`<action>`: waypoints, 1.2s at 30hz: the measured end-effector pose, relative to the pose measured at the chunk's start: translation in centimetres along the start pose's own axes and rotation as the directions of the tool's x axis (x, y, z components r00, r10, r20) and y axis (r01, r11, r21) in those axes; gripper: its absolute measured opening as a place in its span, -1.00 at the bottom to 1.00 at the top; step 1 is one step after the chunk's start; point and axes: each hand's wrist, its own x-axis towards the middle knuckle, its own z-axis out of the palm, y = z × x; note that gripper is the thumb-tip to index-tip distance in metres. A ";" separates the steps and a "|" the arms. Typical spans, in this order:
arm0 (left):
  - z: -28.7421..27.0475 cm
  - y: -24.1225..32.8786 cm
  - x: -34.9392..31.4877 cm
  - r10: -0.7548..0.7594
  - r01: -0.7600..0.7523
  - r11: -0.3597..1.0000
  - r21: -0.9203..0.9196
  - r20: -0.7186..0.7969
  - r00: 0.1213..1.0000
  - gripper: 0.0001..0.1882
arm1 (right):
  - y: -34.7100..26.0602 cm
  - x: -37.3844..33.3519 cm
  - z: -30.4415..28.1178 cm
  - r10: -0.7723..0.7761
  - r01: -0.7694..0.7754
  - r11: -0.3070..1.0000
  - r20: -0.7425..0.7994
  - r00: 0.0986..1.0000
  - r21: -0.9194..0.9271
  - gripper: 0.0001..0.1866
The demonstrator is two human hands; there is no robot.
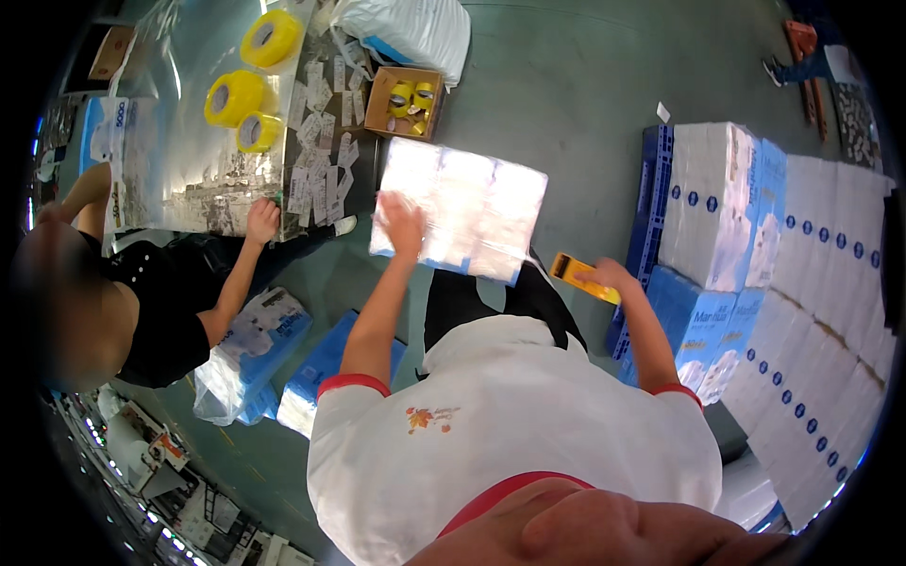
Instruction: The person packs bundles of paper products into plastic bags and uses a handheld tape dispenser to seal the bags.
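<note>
A white, plastic-wrapped pack (481, 212) with blue along its lower edge is in front of my legs. My left hand (403, 224) rests on its left part, fingers spread. To the right of the pack, my right hand (609, 275) grips a flat yellow tool (576, 274) with a dark strip along it; its exact kind is unclear. The tool is held apart from the pack, near its lower right corner.
Yellow tape rolls (269, 40) lie on a metal table (203, 179) at left, where a co-worker (165, 311) stands. A cardboard box (382, 106) holds more rolls. Wrapped packs (703, 208) are stacked at right by a blue pallet (649, 203); blue-white packs (260, 340) lie at lower left.
</note>
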 end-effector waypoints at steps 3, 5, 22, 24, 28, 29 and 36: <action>0.8 9.1 -5.5 0.473 -0.363 0.833 -0.418 0.198 0.859 -0.45 | -2.8 4.4 3.9 0.015 -0.018 1.000 -0.115 0.993 -0.025 -0.35; 1.4 15.4 -9.4 0.752 -0.688 0.633 -0.354 0.493 0.438 -0.48 | -5.1 7.0 6.0 -0.024 0.012 0.997 -0.163 0.986 -0.071 -0.36; 2.9 23.6 -10.3 0.679 -0.642 0.732 -0.228 0.176 0.712 -0.56 | 17.7 1.9 0.7 0.204 -0.209 0.978 -0.227 0.952 0.000 -0.18; -0.8 22.5 -7.5 0.420 -0.421 0.907 -0.012 0.086 0.903 -0.47 | 15.3 1.2 0.7 0.148 -0.137 0.989 -0.234 0.961 0.061 -0.13; 5.1 10.3 -8.9 0.040 -0.041 0.999 0.006 0.063 0.997 -0.34 | 3.6 -2.6 0.0 -0.154 0.164 0.987 -0.326 0.933 0.001 -0.29; 4.3 10.7 -7.6 -0.001 0.004 1.000 -0.014 0.231 0.973 -0.32 | 1.4 -2.3 0.3 -0.249 0.235 0.968 -0.342 0.906 -0.082 -0.30; -1.4 7.2 -9.1 -0.119 0.102 0.916 -0.389 -0.021 0.993 -0.53 | -14.1 0.4 4.5 -0.738 0.588 0.675 -0.415 0.532 -0.446 -0.27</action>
